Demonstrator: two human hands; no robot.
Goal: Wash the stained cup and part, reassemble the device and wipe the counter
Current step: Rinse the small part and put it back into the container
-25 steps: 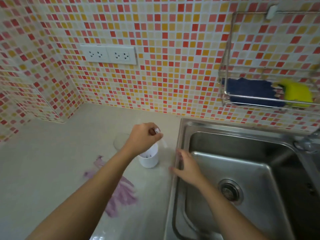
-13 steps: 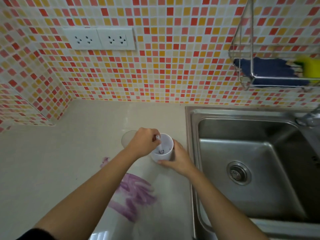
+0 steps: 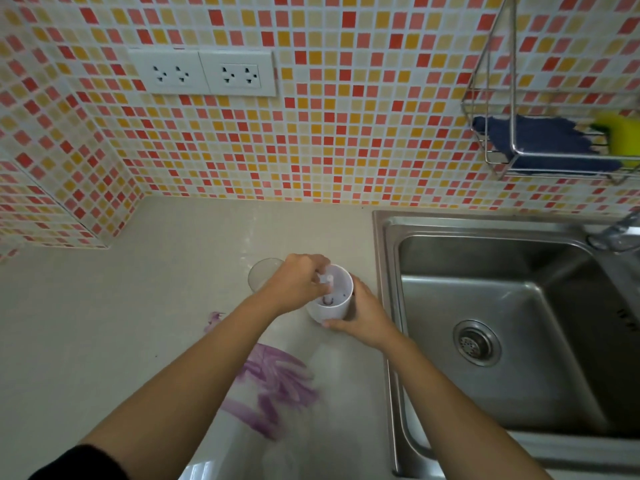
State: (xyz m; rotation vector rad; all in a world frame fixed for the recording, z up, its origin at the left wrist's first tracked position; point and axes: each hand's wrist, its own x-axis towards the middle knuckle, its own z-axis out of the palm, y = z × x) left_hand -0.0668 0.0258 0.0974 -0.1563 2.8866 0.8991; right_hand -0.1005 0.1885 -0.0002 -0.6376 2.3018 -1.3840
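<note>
- left hand (image 3: 298,284) pinches the small white part (image 3: 327,282) inside the white cup (image 3: 332,308); right hand (image 3: 363,315) grips the cup's side on the worktop (image 3: 138,323)
- pushed in crooked, the part could jam or slip
- an arm could smear the purple stain (image 3: 277,379)
- the white cup seems to hold only that part; the clear cup (image 3: 263,271) behind looks empty

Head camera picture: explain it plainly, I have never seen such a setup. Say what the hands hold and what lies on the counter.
No machine: a person wears the camera on the head, looking down at their bare hands. The right hand grips a white cup on the counter; the left hand pinches a small white part inside it. A purple stain smears the counter; a clear round object sits behind the left hand. Right: a steel sink and a wire rack with blue cloth and yellow sponge.
</note>
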